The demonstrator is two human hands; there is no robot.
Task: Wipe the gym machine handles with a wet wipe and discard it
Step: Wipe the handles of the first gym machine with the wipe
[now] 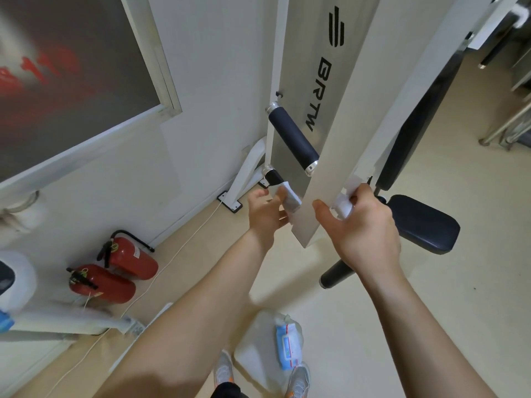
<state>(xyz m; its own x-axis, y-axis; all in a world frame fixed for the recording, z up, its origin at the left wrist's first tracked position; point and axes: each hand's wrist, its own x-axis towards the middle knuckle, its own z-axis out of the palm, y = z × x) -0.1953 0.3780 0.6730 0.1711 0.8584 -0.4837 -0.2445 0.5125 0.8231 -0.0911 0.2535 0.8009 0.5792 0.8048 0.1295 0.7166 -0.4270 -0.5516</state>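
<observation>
A white gym machine arm (321,168) runs down the middle of the view. Two black padded handles stick out on its left: an upper handle (293,139) and a lower handle (274,178). My left hand (267,214) holds a white wet wipe (290,198) wrapped around the lower handle's inner part. On the right side of the arm, my right hand (365,228) grips a second white wipe (343,203) pressed against a handle there; that handle is mostly hidden by hand and wipe.
A black seat pad (425,225) and a black roller (336,274) lie right of the arm. A wet wipe pack (288,343) rests on a white bin lid (253,349) by my feet. Two red fire extinguishers (115,271) lie by the wall at left.
</observation>
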